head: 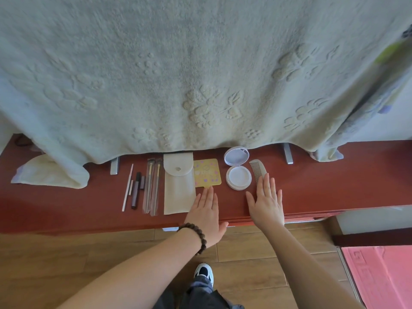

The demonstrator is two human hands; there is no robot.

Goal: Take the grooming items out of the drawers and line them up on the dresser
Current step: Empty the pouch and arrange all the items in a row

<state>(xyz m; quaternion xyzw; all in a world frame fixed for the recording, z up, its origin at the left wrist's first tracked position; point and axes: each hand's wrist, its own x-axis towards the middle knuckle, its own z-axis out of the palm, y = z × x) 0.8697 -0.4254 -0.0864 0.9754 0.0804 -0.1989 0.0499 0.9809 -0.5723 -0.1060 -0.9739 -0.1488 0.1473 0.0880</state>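
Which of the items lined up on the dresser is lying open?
The round white compact, between the yellow card and the comb: its lid is flipped back.

Both hands lie flat and empty on the red desk point(312, 181): left hand point(206, 214) beside the white pouch point(178, 184), right hand point(266, 202) with fingertips touching the comb point(258, 171). An open compact point(238, 169) sits between.
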